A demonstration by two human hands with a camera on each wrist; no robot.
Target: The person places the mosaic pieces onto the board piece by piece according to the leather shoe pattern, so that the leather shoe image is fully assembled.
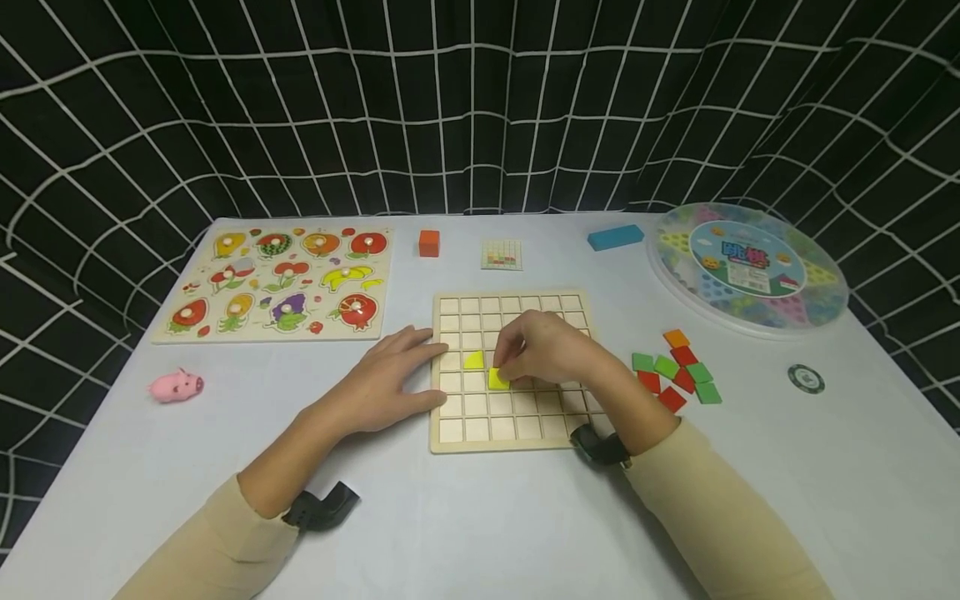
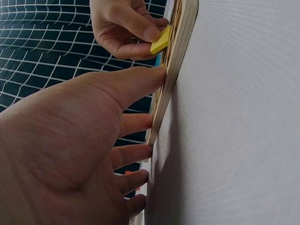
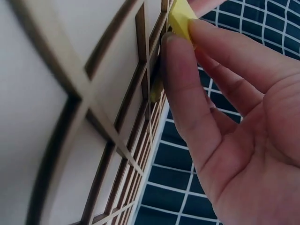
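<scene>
A wooden grid board lies in the middle of the table, its square cells divided by raised strips. My right hand pinches a yellow square tile between thumb and fingers, close over a cell left of the board's middle. The left wrist view shows that yellow tile tilted in the right hand's grip. Another yellow piece sits in a cell up and to the left of it, partly in view. My left hand rests with extended fingers at the board's left edge, fingertips on the rim.
Several red, green and orange tiles lie right of the board. Around are a fruit puzzle board, pink pig, orange cube, small patterned card, blue block, round game box and round chip.
</scene>
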